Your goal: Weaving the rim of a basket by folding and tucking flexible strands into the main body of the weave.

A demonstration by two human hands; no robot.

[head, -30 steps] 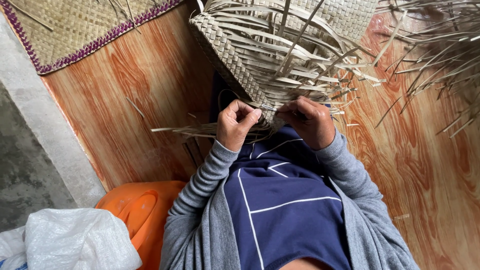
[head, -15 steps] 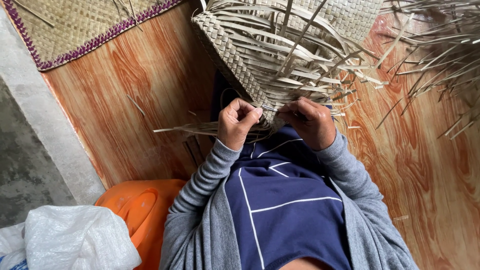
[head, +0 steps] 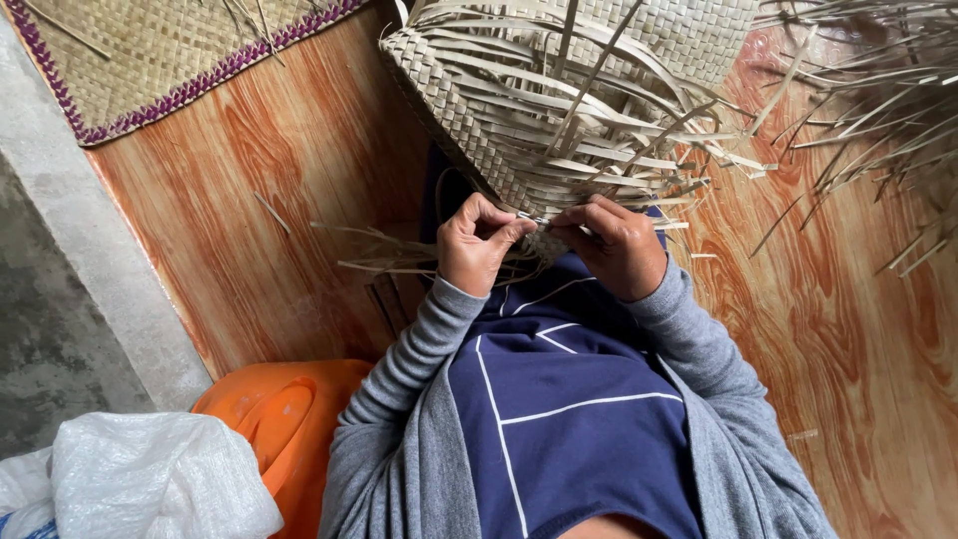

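Both hands pinch strips at the mat's edge.
Left hand (head: 481,243), right hand (head: 617,245), mat (head: 499,120): grip unchanged from before, weave no further.

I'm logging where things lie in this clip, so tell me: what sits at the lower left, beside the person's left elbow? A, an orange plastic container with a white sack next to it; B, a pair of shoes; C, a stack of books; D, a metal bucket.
A: an orange plastic container lies by the grey sleeve at the lower left, with a white sack resting against it.
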